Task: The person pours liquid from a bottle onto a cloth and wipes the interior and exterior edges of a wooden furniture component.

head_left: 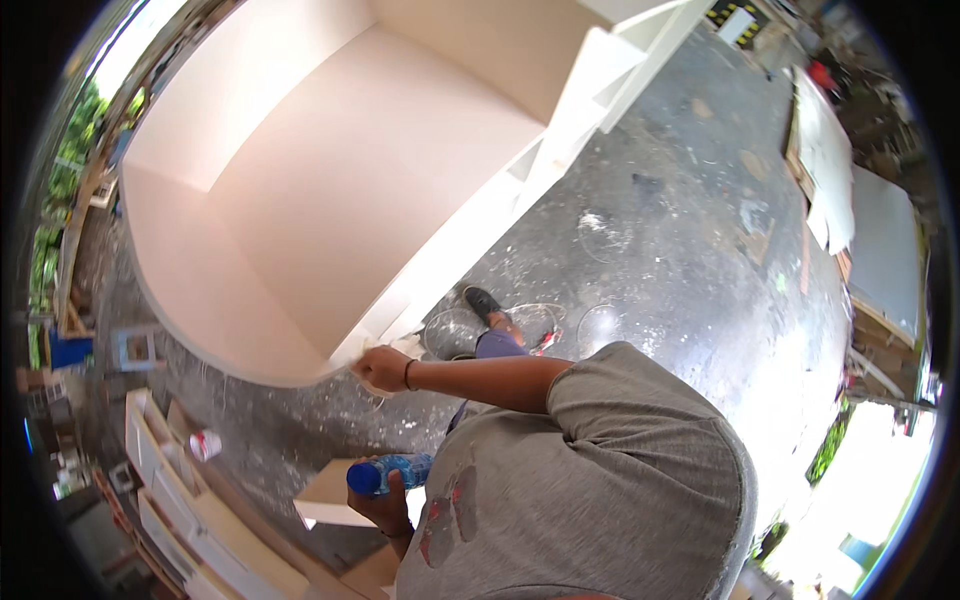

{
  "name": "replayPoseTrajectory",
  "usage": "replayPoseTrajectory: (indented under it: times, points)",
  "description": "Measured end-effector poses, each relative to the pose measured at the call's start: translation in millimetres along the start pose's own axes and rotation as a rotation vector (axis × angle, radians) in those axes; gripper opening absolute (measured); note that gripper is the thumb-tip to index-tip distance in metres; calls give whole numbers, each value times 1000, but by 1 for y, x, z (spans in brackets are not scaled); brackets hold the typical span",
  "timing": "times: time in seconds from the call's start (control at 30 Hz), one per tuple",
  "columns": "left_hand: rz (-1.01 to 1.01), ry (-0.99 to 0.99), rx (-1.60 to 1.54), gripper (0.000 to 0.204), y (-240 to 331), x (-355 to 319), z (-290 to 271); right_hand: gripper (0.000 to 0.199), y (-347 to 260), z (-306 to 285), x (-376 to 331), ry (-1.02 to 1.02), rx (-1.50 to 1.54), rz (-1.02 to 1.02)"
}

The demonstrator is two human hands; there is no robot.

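Observation:
My left hand (384, 508) is wrapped round a clear plastic bottle (408, 468) with a blue cap, held sideways close to my grey shirt. My right hand (383, 371) is closed at the near corner of a large white open cabinet (330, 150) with a curved side. A pale, cloth-like piece (406, 346) shows beside its fingers and partly behind them. The fingers sit at the cabinet's edge, where a narrow row of shelf compartments (545, 150) runs along one side.
Below the cabinet lies a stained grey concrete floor (680, 200) with loops of thin cord near my shoe (484, 302). Long pale panels or boxes (185, 500) and a white bucket (205, 445) are at lower left. Sheets of board (830, 160) lean at the right.

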State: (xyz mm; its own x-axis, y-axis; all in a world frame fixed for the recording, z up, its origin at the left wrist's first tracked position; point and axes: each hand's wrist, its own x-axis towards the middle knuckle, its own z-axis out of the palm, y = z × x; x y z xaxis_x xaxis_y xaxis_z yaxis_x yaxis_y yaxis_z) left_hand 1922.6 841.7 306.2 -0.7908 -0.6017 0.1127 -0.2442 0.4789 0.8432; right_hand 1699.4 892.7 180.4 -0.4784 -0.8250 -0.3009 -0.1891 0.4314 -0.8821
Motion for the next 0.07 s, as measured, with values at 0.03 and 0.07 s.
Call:
replayPoseTrajectory:
  times: [0.03, 0.07]
  points:
    - [15, -13, -10, 66, 2, 7, 11, 33, 18, -8, -6, 21, 8, -13]
    - [45, -30, -26, 66, 2, 17, 14, 36, 28, -13, -15, 37, 16, -46]
